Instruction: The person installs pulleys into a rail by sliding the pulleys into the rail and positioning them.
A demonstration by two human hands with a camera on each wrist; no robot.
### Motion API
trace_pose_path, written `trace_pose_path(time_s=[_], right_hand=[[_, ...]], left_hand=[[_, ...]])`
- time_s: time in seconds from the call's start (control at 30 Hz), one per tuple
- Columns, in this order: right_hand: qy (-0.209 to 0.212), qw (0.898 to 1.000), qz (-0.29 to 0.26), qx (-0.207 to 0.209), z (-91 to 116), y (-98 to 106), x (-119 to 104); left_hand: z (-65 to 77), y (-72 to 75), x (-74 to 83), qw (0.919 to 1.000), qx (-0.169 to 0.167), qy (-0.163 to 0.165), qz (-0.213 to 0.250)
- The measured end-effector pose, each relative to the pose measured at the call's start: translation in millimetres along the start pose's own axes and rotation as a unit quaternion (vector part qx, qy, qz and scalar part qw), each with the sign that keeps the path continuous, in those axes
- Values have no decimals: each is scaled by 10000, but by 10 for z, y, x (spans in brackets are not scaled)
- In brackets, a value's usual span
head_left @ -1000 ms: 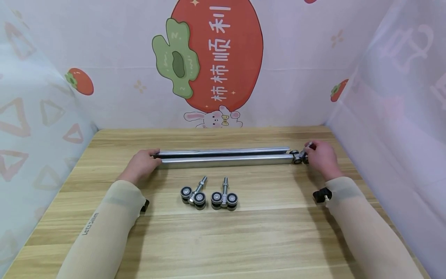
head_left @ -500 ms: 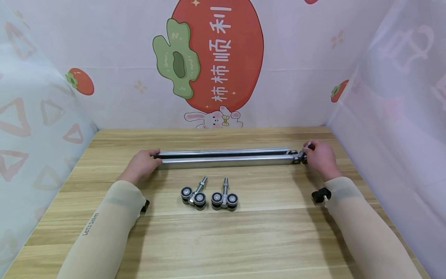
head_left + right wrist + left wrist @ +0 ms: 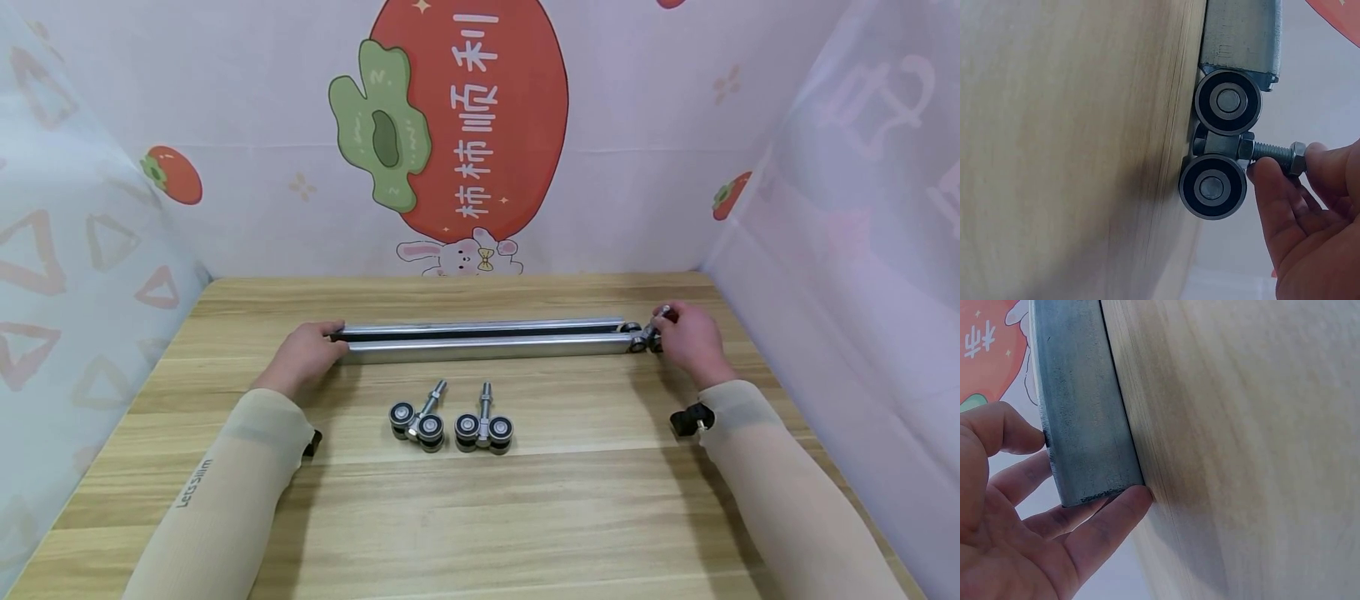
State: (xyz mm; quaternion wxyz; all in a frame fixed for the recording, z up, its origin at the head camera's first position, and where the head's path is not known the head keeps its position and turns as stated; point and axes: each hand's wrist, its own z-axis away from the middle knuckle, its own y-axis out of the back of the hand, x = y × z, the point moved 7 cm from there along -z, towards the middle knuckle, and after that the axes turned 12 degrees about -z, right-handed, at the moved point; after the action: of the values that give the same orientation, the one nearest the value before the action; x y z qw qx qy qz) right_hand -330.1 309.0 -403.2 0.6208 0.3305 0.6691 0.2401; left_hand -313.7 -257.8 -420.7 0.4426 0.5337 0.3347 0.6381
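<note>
Against one printed backdrop (image 3: 637, 208), one wooden table (image 3: 562, 517) is set. Along its far part one steel rail (image 3: 487, 348) is laid slot upward, crosswise, presumably so that both ends can be reached at once. Its left end is grasped by the left hand (image 3: 303, 354), with digits set on both sides, apparently so that the rail is steadied. By the right hand (image 3: 692, 337) one of three trolleys (image 3: 1224, 145) is pinched by its bolt (image 3: 1272, 152), the likely reason being that its wheels (image 3: 1229, 103) are thus lined up with the rail's right end, just at it (whether any has entered cannot be told). The other two, a left trolley (image 3: 417, 419) and a middle trolley (image 3: 483, 427), are placed on the table before the rail, within easy reach, bolts pointed roughly railward. Two wheels are shown on the held trolley's near side; on each loose one, two upper wheels are seen, the lower being partly hidden. Three bolts are counted, one per trolley.
</note>
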Motion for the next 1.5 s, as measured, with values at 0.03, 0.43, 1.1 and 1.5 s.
trace_pose_path(time_s=[0.03,0.43,1.1,1.5], right_hand=[[-18,10000,-28,-11,0,-4,-1],[23,9996,-262,-111,-8,-64,-41],[155,9980,-484,-365,-31,-129,-89],[-137,9930,-1163,-140,-22,-56,-58]], left_hand=[[1,2,0,10000,4,0,-9],[-12,-3,-4,10000,31,-23,-10],[4,-16,2,10000,-43,-21,20],[-9,-18,-14,10000,-37,-10,3]])
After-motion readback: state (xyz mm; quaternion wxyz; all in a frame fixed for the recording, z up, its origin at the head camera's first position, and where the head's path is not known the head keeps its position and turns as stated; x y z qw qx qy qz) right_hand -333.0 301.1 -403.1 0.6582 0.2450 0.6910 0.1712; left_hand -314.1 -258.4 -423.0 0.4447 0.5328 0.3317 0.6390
